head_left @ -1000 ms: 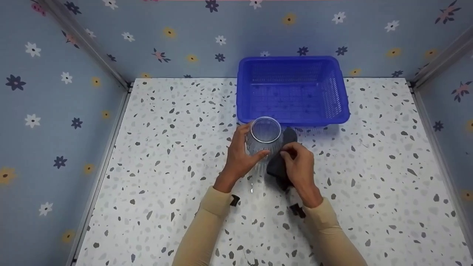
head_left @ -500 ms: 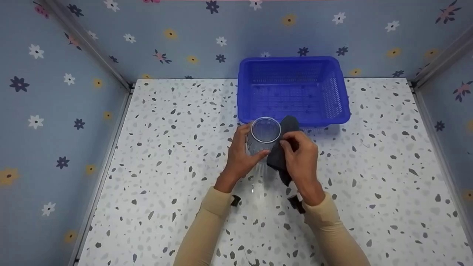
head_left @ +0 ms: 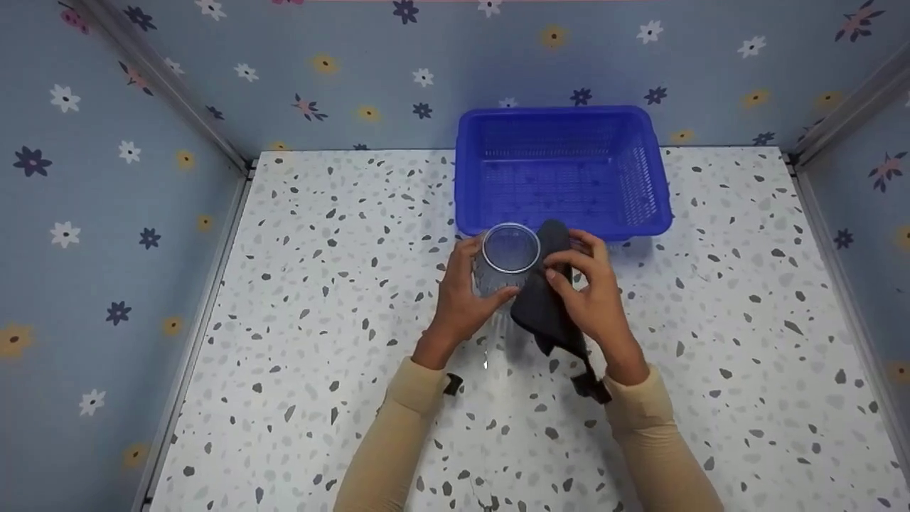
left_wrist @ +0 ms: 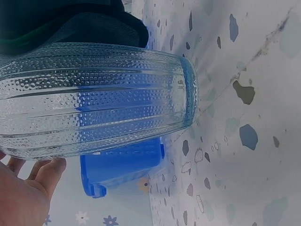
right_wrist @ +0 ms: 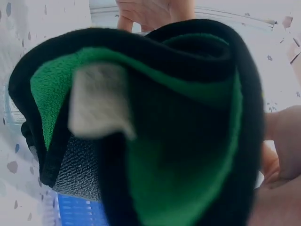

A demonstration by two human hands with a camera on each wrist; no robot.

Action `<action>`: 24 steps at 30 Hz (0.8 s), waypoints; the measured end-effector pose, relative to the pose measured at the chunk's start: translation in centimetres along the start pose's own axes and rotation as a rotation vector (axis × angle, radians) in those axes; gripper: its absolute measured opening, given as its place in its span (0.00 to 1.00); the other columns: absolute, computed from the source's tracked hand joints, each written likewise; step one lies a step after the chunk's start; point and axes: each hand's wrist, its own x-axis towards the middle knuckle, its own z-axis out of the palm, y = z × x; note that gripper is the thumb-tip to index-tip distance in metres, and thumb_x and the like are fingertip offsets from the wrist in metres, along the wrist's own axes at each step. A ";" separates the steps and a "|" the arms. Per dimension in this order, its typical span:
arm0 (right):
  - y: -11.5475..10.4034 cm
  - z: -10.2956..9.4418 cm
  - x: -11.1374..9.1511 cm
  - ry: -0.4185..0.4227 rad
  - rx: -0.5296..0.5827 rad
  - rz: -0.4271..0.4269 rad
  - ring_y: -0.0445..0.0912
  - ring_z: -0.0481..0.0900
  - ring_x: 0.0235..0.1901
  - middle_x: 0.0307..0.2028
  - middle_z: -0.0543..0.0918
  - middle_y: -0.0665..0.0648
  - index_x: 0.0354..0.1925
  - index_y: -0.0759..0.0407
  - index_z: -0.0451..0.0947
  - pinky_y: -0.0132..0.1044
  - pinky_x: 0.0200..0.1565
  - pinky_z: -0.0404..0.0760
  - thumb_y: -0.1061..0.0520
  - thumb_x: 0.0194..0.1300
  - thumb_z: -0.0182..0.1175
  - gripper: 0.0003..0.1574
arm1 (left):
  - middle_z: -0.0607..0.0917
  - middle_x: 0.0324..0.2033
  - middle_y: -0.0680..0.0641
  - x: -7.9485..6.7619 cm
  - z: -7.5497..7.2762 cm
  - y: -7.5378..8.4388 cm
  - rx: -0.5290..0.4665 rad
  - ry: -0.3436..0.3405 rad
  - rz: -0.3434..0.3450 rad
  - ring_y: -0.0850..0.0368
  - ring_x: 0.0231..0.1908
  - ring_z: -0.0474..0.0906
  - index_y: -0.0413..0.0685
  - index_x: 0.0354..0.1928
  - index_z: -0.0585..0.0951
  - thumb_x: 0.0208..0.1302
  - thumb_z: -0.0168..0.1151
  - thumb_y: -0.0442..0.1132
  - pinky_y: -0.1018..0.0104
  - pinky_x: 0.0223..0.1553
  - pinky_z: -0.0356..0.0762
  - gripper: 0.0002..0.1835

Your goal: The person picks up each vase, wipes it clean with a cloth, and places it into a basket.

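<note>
My left hand (head_left: pixel 461 302) grips a clear, ribbed glass vase (left_wrist: pixel 103 99) from its left side, thumb toward me and fingers round the far side. The vase stands upright in the head view, round mouth up. Its dimpled wall tapers to a thick base close to the tabletop. On the right, my right hand (head_left: pixel 596 295) pinches a dark grey cloth (head_left: pixel 544 309) against the vase's right side. In the right wrist view the cloth (right_wrist: pixel 174 188) shows a green inner face, black edging and a pale, blurred label. It hides much of the vase there.
A blue plastic basket (head_left: pixel 469 178) stands behind the hands, against the flowered back wall (head_left: pixel 384 71). The speckled white tabletop (head_left: pixel 320 284) runs to side walls at left and right. Small black pieces (head_left: pixel 452 384) show at both wrists.
My right hand has shifted right and slightly away from me, its fingers spreading wider on the cloth. The cloth has slid up along the vase's right side. My left hand and the vase stay put.
</note>
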 end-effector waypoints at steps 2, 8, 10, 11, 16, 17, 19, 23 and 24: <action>0.2 -0.2 0.4 -0.042 0.029 0.027 0.64 0.63 0.75 0.72 0.65 0.73 0.45 0.70 0.84 0.60 0.68 0.70 0.68 0.72 0.65 0.05 | 0.70 0.71 0.36 0.0 0.0 -0.1 0.000 -0.002 0.010 0.42 0.72 0.68 0.36 0.70 0.67 0.59 0.82 0.44 0.47 0.70 0.71 0.44; 0.9 -0.5 1.2 -0.037 0.050 0.072 0.54 0.77 0.56 0.50 0.78 0.64 0.46 0.70 0.78 0.45 0.55 0.78 0.70 0.67 0.70 0.12 | 0.70 0.71 0.36 0.0 0.1 -0.3 0.000 0.011 0.030 0.43 0.72 0.68 0.35 0.69 0.67 0.58 0.82 0.44 0.49 0.71 0.70 0.44; 1.2 -0.6 1.2 0.001 0.069 0.094 0.49 0.78 0.45 0.43 0.78 0.59 0.44 0.70 0.77 0.39 0.48 0.76 0.71 0.66 0.69 0.12 | 0.71 0.71 0.36 0.0 0.1 -0.3 0.007 0.016 0.029 0.43 0.72 0.68 0.35 0.69 0.67 0.58 0.82 0.44 0.50 0.72 0.69 0.44; 1.4 -0.7 1.2 0.024 0.083 0.106 0.47 0.78 0.42 0.41 0.78 0.57 0.43 0.70 0.76 0.36 0.46 0.75 0.72 0.66 0.69 0.11 | 0.71 0.71 0.36 0.0 0.2 -0.3 0.012 0.016 0.028 0.43 0.72 0.67 0.35 0.68 0.68 0.58 0.82 0.45 0.50 0.72 0.69 0.44; 1.7 -1.0 1.2 0.134 0.153 0.144 0.42 0.76 0.33 0.34 0.79 0.53 0.36 0.68 0.79 0.31 0.40 0.73 0.72 0.67 0.68 0.06 | 0.70 0.71 0.37 0.1 0.1 -0.2 0.022 0.007 0.010 0.43 0.73 0.67 0.38 0.70 0.67 0.59 0.81 0.46 0.49 0.71 0.70 0.44; 1.7 -1.1 1.2 0.157 0.172 0.145 0.42 0.76 0.33 0.33 0.80 0.53 0.36 0.67 0.80 0.31 0.39 0.73 0.72 0.66 0.68 0.06 | 0.70 0.71 0.37 0.1 0.1 -0.2 0.022 0.007 0.006 0.43 0.73 0.67 0.38 0.70 0.67 0.59 0.81 0.46 0.48 0.70 0.71 0.44; 1.4 -1.3 1.1 0.204 0.209 0.138 0.42 0.75 0.32 0.33 0.81 0.53 0.34 0.65 0.82 0.31 0.37 0.73 0.72 0.65 0.70 0.07 | 0.70 0.71 0.38 0.0 0.0 -0.1 0.023 0.004 -0.002 0.43 0.73 0.67 0.39 0.70 0.67 0.59 0.81 0.46 0.48 0.70 0.72 0.44; 1.4 -2.2 0.2 0.286 0.278 0.131 0.42 0.77 0.31 0.32 0.81 0.53 0.33 0.65 0.81 0.31 0.35 0.75 0.73 0.62 0.71 0.08 | 0.70 0.71 0.38 0.0 0.0 -0.1 0.037 0.002 -0.008 0.43 0.73 0.67 0.40 0.70 0.67 0.58 0.81 0.47 0.48 0.69 0.72 0.44; 1.5 -2.5 -0.3 0.288 0.286 0.141 0.42 0.78 0.31 0.33 0.81 0.54 0.34 0.66 0.81 0.31 0.35 0.76 0.74 0.62 0.71 0.09 | 0.70 0.71 0.37 0.0 -0.1 -0.1 0.040 0.001 -0.007 0.43 0.73 0.67 0.40 0.70 0.67 0.58 0.81 0.47 0.48 0.69 0.72 0.44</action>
